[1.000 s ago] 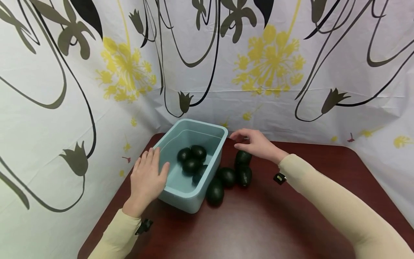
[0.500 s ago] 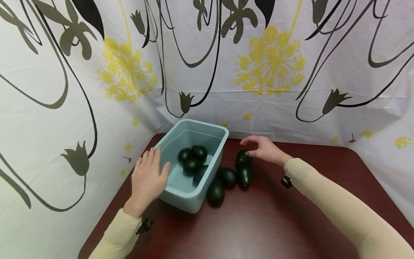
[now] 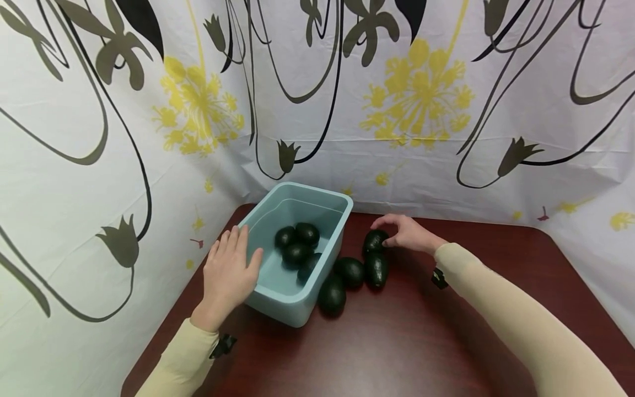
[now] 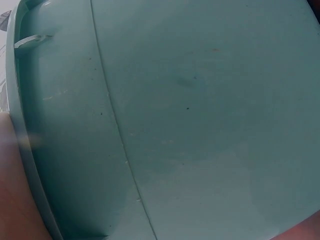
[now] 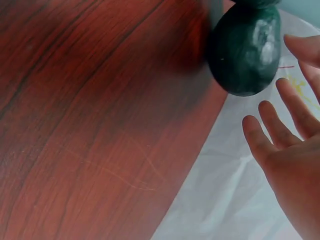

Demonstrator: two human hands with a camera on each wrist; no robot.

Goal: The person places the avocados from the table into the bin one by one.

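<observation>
My left hand lies with straight fingers against the left side of a light blue plastic bin. In the left wrist view the bin's outer wall fills the picture. Several dark green avocados rest inside the bin. My right hand is at the farthest avocado outside it, fingers bent and spread around its far side, thumb at its near right edge. In the right wrist view the fingertips are a little apart from the avocado. A second avocado lies just in front of it.
Two more avocados, one round and one larger, lie along the bin's right side. All stand on a dark red wooden table. A white curtain with printed flowers hangs behind the table and on its left.
My right hand has moved from beside the bin's rim to the right and down to the farthest avocado. The left hand has stayed at the bin.
</observation>
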